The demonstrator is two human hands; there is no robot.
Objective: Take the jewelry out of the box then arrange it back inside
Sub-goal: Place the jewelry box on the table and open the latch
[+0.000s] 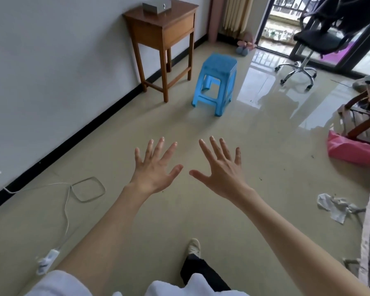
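A grey box (156, 6) rests on top of a small wooden table (165, 30) against the wall at the far left. No jewelry is visible from here. Stretched out over the floor in the middle of the view, my left hand (156, 167) and my right hand (220, 169) are both palm down with fingers spread. Neither holds anything. Both are far short of the table and the box.
A blue plastic stool (216, 82) stands to the right of the table. An office chair (308, 50) is at the far right by the balcony door. A white cable and charger (66, 201) lie on the floor at left. Crumpled paper (333, 206) and a pink bag (348, 148) lie at right.
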